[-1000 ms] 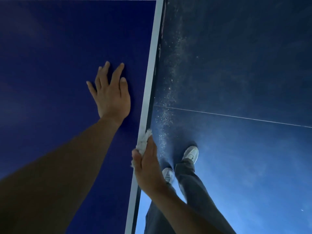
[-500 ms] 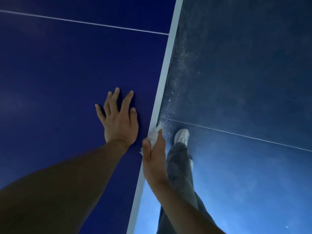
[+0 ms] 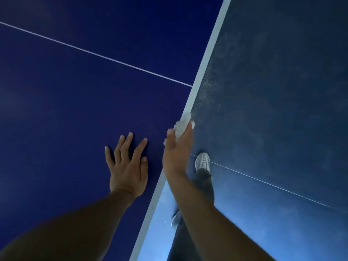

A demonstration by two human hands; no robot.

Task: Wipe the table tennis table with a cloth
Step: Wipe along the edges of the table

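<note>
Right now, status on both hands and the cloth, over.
Left hand flat on the blue table. Right hand grips white cloth at the white edge stripe. Nothing seen in the way.

The table (image 3: 75, 110) is deep blue with thin white lines, the cloth (image 3: 183, 125) white, the floor (image 3: 282, 91) speckled blue-grey.

Bare blue counter (image 3: 75, 113) stretches ahead and left of left hand (image 3: 128, 166), just thin white line (image 3: 94, 53) crossing it. Edge strip (image 3: 207, 59) ahead of right hand (image 3: 178, 149) and its cloth (image 3: 183, 127) runs open to top of view. Tight spot: hands just beside each other, narrow gap. Right of right hand, drop to floor (image 3: 282, 91), shoe (image 3: 203, 162) down there.
</note>
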